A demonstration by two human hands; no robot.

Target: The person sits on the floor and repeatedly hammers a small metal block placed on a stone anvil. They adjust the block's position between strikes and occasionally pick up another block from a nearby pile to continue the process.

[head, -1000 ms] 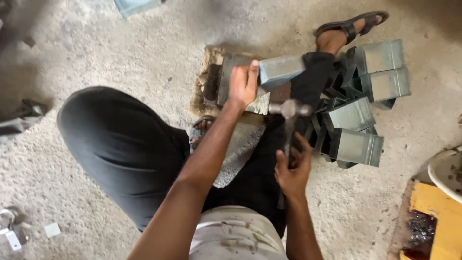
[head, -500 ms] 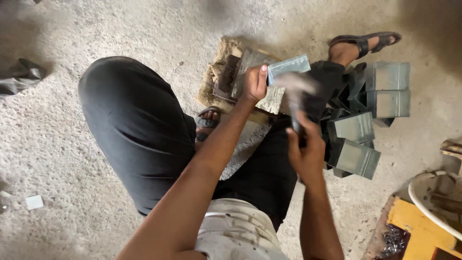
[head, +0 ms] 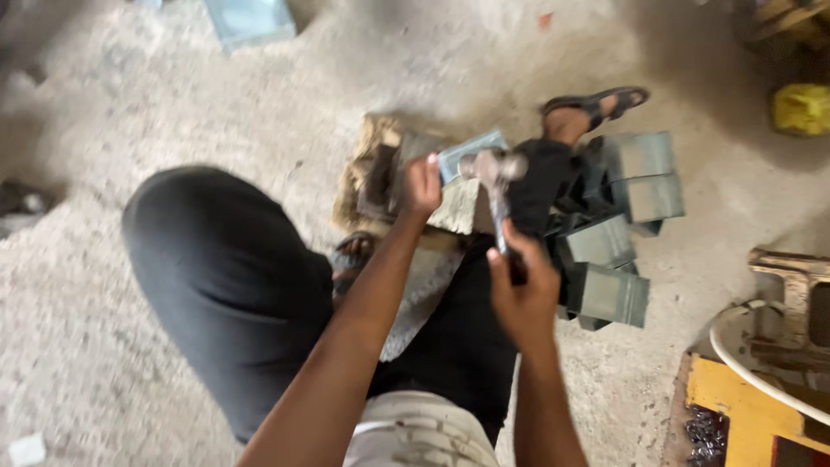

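My left hand grips a small grey sheet-metal piece and presses it on a worn wooden block on the floor. My right hand is closed around the dark handle of a hammer. The hammer's steel head sits right at the metal piece, just right of my left fingers. I sit on the floor in dark trousers, one knee to the left, one sandalled foot stretched out beyond the block.
Several folded grey metal boxes are piled right of my leg. A yellow frame with a white hose stands at the lower right. A yellow object lies upper right, a flat metal sheet at the top.
The hammer head has swung down from above my leg onto the metal piece. The camera view shifted; my left hand kept its hold on the piece.
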